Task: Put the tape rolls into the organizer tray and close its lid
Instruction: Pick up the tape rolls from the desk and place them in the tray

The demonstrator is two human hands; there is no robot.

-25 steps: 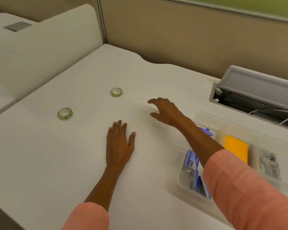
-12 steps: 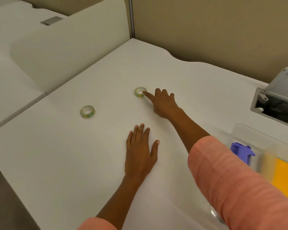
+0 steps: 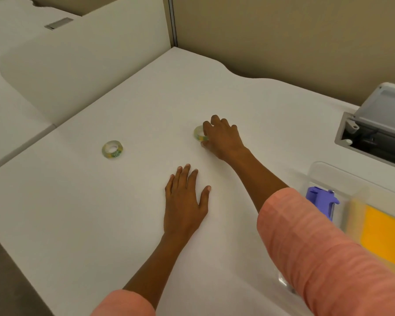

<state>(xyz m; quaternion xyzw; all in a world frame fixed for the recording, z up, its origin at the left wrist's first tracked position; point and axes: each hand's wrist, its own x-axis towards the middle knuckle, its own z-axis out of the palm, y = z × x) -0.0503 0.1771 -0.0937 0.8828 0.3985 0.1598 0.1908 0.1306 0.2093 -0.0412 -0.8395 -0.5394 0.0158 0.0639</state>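
Head view: right hand (image 3: 221,139) at frame centre, fingers curled around a small clear tape roll with green-yellow print (image 3: 200,133) on the white desk (image 3: 78,213), pinching its rim. Left hand (image 3: 185,201) lies flat, palm down, fingers spread, holding nothing. Second matching tape roll (image 3: 112,149) sits centre-left, well apart. Clear plastic organizer tray (image 3: 328,173) at right edge, holding a purple tool (image 3: 320,198) and yellow pad (image 3: 383,233).

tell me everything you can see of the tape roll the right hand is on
The tape roll is a small ring of clear, glossy tape with a green and yellow printed core and an open centre. It sits on the white desk, far from the organizer tray. The right hand closes on it from the right: fingers over its top edge, thumb at its near side, hiding its right part. Whether it has left the desk is unclear.
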